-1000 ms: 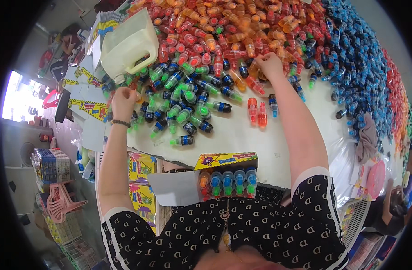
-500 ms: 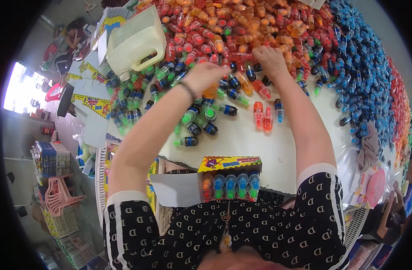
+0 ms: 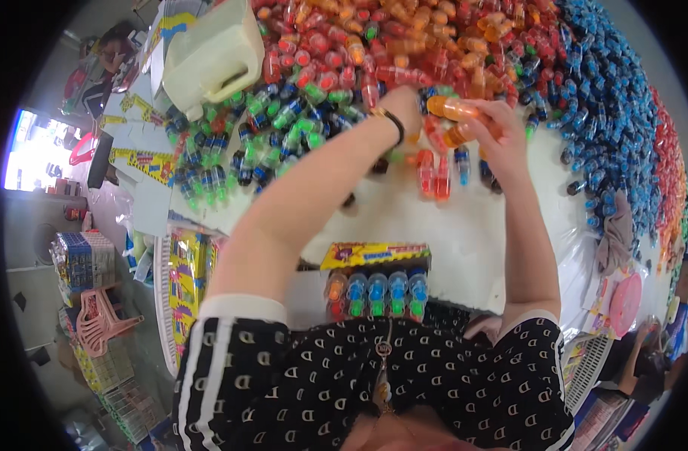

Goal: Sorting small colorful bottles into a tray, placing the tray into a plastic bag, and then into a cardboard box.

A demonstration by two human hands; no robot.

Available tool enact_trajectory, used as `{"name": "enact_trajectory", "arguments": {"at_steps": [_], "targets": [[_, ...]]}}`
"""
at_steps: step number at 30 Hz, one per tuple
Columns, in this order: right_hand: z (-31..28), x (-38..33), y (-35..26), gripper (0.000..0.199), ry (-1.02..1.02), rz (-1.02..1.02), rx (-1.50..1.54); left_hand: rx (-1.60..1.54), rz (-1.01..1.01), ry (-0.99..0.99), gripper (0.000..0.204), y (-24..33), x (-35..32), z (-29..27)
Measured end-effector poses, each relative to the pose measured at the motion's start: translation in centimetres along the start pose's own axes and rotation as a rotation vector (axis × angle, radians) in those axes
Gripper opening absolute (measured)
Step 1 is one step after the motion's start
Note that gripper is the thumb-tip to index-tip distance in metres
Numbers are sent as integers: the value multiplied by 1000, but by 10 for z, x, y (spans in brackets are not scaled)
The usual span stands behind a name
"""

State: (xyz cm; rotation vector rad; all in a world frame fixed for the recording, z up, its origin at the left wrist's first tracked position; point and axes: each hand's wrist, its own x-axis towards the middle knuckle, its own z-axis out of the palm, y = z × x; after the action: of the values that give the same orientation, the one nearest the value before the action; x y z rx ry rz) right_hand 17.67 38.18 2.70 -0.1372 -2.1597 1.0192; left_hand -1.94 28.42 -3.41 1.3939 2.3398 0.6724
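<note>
My right hand (image 3: pixel 506 134) pinches a small orange bottle (image 3: pixel 451 107), held sideways above the table. A second orange bottle (image 3: pixel 457 136) is just under it, at the same fingers. My left hand (image 3: pixel 404 107) reaches into the near edge of the bottle heap; its fingers are blurred and partly hidden, so what they touch does not show. Two red bottles (image 3: pixel 434 177) and a dark bottle with a blue cap (image 3: pixel 463 165) lie side by side on the table below the hands. Close to my body stands an open yellow box (image 3: pixel 374 255) with a row of blue, green and orange bottles (image 3: pixel 377 295).
Red and orange bottles (image 3: pixel 321 37) are heaped at the back, dark ones with green caps (image 3: pixel 284 124) at the left, blue ones (image 3: pixel 611 113) at the right. A cream plastic jug (image 3: pixel 209 60) lies at the back left. A grey cloth (image 3: pixel 616 233) rests at the right edge.
My right hand has drawn back right and nearer from the heap with orange bottles. My left hand has moved right along the heap's near edge.
</note>
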Motion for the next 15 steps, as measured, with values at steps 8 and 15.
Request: {"name": "enact_trajectory", "arguments": {"at_steps": [8,15], "targets": [[-36,-46,-98,29,-591,8,133,-812,-36,-141,32,48,-173,-114],[3,-50,-139,34,-997,-229,-265,-356,295,-127,32,39,-274,-68]]}}
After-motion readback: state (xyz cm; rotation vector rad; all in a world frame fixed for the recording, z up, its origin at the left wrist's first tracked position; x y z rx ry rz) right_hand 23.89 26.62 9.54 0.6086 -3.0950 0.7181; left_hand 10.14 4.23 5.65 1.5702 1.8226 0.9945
